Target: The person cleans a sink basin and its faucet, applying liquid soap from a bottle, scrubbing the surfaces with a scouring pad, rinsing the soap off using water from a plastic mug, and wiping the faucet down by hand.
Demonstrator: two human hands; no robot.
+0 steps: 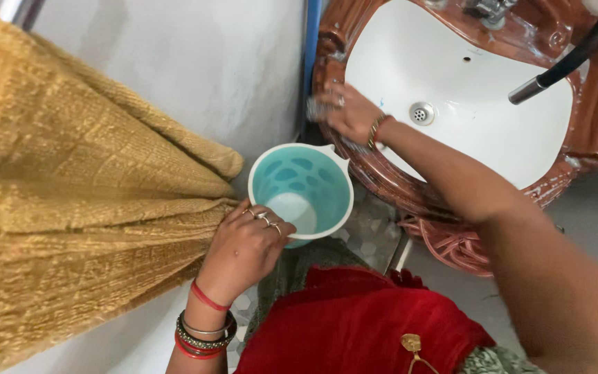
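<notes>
Your left hand (243, 246) holds the teal jug (302, 188) by its rim at frame centre, grip clenched; your right hand (347, 111) presses a scrubber (316, 109) against the brown basin rim (327, 62) above it.

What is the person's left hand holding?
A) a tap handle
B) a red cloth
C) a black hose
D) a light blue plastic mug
D: the left hand grips the rim of the light blue plastic mug, while the right hand rests on the brown edge of the white sink.
</notes>
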